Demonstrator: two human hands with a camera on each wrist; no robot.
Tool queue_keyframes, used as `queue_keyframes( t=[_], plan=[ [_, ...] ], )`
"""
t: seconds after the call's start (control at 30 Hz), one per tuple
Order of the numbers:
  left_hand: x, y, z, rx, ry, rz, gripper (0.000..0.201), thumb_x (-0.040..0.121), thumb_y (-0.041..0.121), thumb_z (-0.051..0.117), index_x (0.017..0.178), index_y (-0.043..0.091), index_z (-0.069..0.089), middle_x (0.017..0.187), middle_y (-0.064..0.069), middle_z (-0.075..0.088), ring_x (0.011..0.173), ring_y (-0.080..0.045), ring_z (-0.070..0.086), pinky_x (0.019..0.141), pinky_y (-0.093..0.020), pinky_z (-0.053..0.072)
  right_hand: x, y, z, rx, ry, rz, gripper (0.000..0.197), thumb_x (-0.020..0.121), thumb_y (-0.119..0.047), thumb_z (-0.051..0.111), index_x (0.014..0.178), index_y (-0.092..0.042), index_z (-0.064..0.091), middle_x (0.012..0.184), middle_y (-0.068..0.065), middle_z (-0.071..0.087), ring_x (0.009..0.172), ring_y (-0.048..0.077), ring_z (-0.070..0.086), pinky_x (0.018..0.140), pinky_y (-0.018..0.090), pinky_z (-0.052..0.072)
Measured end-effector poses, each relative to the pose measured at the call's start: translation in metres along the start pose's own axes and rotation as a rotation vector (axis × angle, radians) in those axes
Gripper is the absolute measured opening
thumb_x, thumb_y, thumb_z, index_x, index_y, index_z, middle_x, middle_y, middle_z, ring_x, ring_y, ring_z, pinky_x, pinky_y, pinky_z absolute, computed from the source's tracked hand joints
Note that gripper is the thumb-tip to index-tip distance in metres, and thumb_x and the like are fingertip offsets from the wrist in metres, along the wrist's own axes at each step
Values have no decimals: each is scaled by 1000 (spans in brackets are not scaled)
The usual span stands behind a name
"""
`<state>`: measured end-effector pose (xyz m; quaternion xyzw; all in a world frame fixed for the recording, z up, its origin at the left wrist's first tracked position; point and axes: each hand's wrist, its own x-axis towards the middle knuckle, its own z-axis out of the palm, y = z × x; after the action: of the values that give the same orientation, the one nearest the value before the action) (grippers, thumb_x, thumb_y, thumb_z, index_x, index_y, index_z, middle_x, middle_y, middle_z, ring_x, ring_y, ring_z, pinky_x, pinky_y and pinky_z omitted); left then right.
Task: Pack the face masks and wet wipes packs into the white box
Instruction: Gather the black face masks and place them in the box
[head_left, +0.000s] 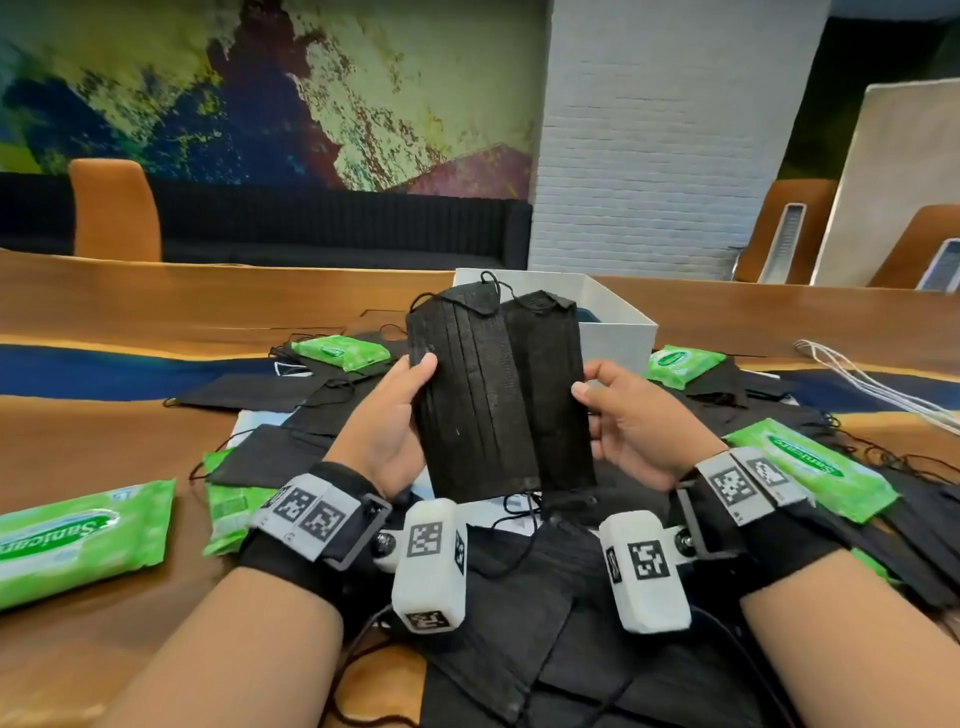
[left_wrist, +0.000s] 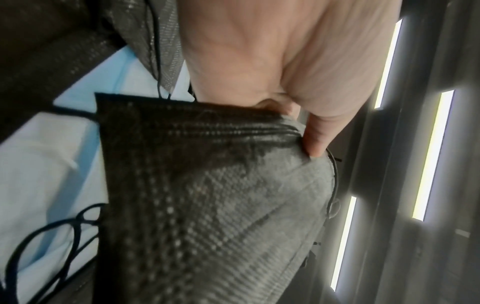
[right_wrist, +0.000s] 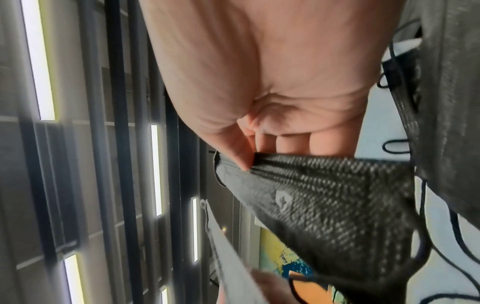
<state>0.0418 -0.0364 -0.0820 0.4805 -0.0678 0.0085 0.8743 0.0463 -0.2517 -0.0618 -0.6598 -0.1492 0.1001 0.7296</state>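
I hold two black face masks upright side by side above the table. My left hand (head_left: 400, 410) grips the left black mask (head_left: 467, 395), thumb on its front; in the left wrist view the thumb (left_wrist: 317, 139) presses that mask (left_wrist: 207, 195). My right hand (head_left: 618, 415) pinches the right black mask (head_left: 550, 389), seen in the right wrist view as the mask (right_wrist: 324, 205) under the thumb (right_wrist: 241, 152). The white box (head_left: 613, 322) stands open just behind the masks. Several green wet wipes packs (head_left: 78, 540) (head_left: 340, 352) (head_left: 810, 475) (head_left: 683, 364) lie around.
More black masks (head_left: 270, 452) and their ear loops cover the wooden table (head_left: 104, 431) in front of me and to the right. A white cord (head_left: 872, 387) lies at the right. Orange chairs (head_left: 114, 208) stand behind the table.
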Motion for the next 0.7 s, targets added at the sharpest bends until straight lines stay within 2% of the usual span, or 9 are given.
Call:
queue_keyframes(
  t=[0.1,0.17,0.27,0.4,0.47,0.57,0.63,0.7],
  plan=[
    [0,-5,4,-15,-24,-4,28,101,22,40,116,10,61,110,-9,71,100,-22,68,90,-42,50,0,5,9,81,-99,13,20,100,-8,35,88,-17,48,80,3,68,62,12,66,58,33,57],
    [0,-9,8,-6,-61,1,26,100,20,40,112,10,61,107,-8,71,98,-19,69,87,-39,51,-1,6,12,120,-138,16,20,101,-9,34,89,-17,49,79,3,68,61,11,66,58,33,58],
    [0,-13,12,-4,-102,7,24,100,18,40,111,12,60,107,-7,70,98,-19,67,88,-38,51,-3,11,16,152,-195,37,18,100,-9,34,94,-15,49,76,3,67,58,9,63,57,30,57],
    [0,-15,14,63,-122,-3,22,99,19,43,108,15,63,105,-6,71,97,-19,67,88,-40,50,-1,18,17,135,-232,60,16,100,-9,37,106,-14,51,91,10,66,73,16,64,66,33,58],
    [0,-14,14,96,-90,26,21,99,18,45,105,15,64,100,-5,72,94,-18,68,86,-39,51,-2,16,14,112,-217,62,19,101,-16,35,99,-14,53,89,9,66,72,16,64,66,33,57],
    [3,-10,9,122,-5,84,18,98,16,47,104,16,63,97,-3,73,93,-19,68,85,-41,52,-7,9,2,21,-151,40,26,102,-28,33,99,-15,55,91,9,68,75,18,66,71,35,56],
    [5,-6,4,93,39,111,17,98,13,47,104,19,62,94,-2,73,90,-18,68,79,-40,56,-9,1,-10,-135,-29,6,24,101,-27,35,96,-15,54,93,8,70,77,19,66,76,37,54],
    [5,-3,0,61,64,131,24,97,9,48,111,25,58,92,-1,74,85,-16,70,73,-38,58,-10,-6,-24,-319,101,-13,19,100,-24,39,94,-16,55,94,7,70,77,18,65,77,35,52]
  ],
)
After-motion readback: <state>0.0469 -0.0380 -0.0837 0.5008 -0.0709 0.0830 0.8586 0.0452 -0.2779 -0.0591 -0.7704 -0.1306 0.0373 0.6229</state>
